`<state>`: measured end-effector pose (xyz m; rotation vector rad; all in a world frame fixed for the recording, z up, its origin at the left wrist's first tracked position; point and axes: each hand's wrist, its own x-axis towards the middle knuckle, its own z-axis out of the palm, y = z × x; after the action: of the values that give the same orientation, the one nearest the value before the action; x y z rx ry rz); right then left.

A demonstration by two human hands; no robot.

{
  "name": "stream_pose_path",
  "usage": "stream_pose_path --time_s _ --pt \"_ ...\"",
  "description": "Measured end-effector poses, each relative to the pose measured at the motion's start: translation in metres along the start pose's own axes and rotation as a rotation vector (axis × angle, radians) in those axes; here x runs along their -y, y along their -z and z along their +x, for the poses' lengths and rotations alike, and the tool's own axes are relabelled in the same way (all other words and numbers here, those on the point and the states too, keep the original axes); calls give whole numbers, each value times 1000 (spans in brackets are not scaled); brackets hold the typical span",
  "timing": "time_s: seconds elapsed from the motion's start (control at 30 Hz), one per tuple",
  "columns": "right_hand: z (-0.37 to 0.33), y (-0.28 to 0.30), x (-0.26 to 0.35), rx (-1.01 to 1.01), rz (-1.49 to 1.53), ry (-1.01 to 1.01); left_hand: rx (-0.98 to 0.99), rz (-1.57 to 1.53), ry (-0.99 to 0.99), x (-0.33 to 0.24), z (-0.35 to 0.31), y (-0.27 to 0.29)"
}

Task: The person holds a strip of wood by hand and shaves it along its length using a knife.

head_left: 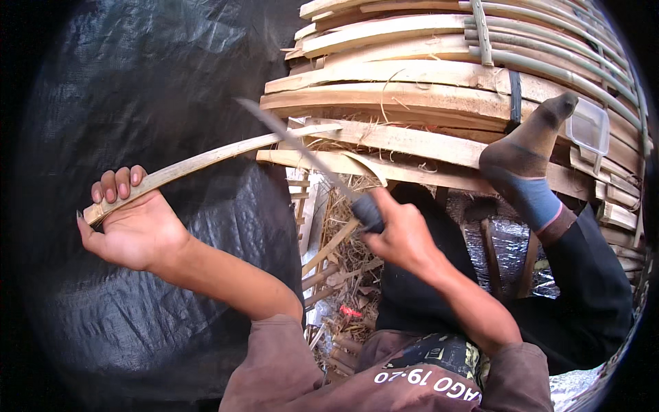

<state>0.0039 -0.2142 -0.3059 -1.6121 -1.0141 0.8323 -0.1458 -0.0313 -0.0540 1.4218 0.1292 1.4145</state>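
My left hand (134,223) is wrapped around the near-left end of a long pale wooden strip (220,154), out over a black sheet. The strip slants up to the right, and its far end reaches the stacked planks. In my right hand (405,230) is the dark handle of a long-bladed knife (302,147). The blade points up and left and crosses over the strip near its far end; it is slightly blurred, and I cannot tell whether it touches the wood. A thin curled shaving (366,167) lies just beyond my right fist.
Stacked planks (398,103) fill the far right, bound with a dark strap (515,96). My socked foot (518,151) rests on them beside a clear plastic container (588,127). The black sheet (158,309) covers the left side. Shavings (350,275) litter a slatted surface between my arms.
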Motion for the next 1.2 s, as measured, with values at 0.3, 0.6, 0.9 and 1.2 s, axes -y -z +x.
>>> stream_pose_path --time_s 0.3,0.6,0.9,1.2 --pt "11 -12 -63 -110 13 -224 -52 -2 -42 6 -7 -7" --pt "-9 13 24 26 151 129 -54 84 -108 6 -9 -20" --pt "18 -4 -37 -74 116 -132 -47 50 -123 12 -14 -16" --pt "-1 -7 15 -64 90 342 -99 50 -148 2 -13 -26"
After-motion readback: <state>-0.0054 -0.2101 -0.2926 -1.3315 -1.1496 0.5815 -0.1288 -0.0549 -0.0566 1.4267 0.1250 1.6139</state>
